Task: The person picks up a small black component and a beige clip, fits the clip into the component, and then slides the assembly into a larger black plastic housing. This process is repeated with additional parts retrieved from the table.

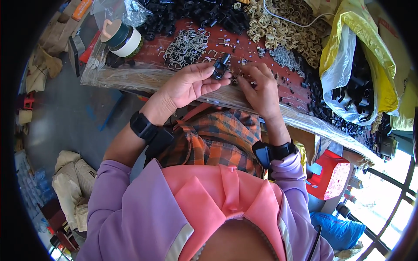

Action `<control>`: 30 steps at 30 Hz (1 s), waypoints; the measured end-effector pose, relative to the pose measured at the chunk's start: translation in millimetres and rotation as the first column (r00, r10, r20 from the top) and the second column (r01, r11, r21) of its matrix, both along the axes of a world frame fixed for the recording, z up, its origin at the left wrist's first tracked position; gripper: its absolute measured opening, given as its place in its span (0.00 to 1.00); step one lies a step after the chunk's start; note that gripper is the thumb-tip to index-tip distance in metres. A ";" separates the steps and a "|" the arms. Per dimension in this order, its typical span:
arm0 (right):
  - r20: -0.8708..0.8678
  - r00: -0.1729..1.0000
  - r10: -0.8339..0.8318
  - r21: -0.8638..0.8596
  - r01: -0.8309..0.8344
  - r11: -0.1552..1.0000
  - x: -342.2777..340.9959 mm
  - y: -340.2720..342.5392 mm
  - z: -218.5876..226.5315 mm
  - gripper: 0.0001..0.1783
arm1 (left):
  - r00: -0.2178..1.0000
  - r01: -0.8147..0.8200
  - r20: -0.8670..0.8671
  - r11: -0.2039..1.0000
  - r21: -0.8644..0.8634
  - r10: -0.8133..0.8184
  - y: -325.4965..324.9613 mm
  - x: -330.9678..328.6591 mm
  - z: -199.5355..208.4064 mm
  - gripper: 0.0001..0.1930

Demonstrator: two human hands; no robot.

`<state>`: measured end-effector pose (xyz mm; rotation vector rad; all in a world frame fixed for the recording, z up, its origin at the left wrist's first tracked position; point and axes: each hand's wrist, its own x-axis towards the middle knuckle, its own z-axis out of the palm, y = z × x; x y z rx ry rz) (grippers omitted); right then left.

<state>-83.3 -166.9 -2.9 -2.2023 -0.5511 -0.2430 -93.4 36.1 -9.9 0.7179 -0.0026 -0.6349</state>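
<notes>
In my left hand [193, 82], a small black plastic fitting [220, 66] with a square opening and a short stub is pinched between thumb and fingers, above the table's near edge. My right hand [260, 89] is just to its right, low over the red tabletop, with thumb and fingers curled together among scattered small dark bits. Whatever those fingertips hold is too small to make out. Beyond my left hand lies a heap of U-shaped metal clips [186, 47], a few of them strewn loose toward the fitting.
Black fittings [196, 15] and tan plastic parts [285, 30] are heaped at the back, with small grey metal pieces [287, 60] nearer. A lidded cup [122, 39] stands at the left. On the right, a yellow bag [383, 48] holds black parts. A red container [326, 174] is below the table.
</notes>
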 end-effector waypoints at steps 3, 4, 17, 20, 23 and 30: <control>0.111 0.991 0.076 -0.243 -0.047 0.969 17.2 10.5 1.1 0.14 | 0.998 -0.066 0.011 0.998 0.009 0.066 9.1 -2.4 0.5 0.13; 0.114 0.991 0.076 -0.241 -0.047 0.969 22.9 15.6 -0.5 0.14 | 0.994 -0.104 0.010 0.994 0.022 0.104 12.8 -3.0 0.6 0.13; 0.201 0.979 0.036 -0.488 0.068 0.870 45.7 51.7 -25.3 0.13 | 0.979 -0.204 0.033 0.979 0.018 0.203 19.5 -2.7 -3.5 0.10; 0.193 0.981 0.026 -0.508 0.077 0.858 46.4 52.5 -24.2 0.13 | 0.977 -0.211 0.049 0.977 0.031 0.209 18.4 -3.4 -2.5 0.10; 0.278 0.960 0.012 -0.461 0.123 0.879 45.6 52.1 -26.9 0.12 | 0.974 -0.221 0.060 0.975 0.034 0.219 17.1 -4.6 -2.8 0.09; 0.031 0.999 -0.020 0.023 0.020 1.000 37.1 40.9 -13.3 0.11 | 0.962 -0.271 0.047 0.962 0.024 0.270 11.9 -5.9 -2.3 0.09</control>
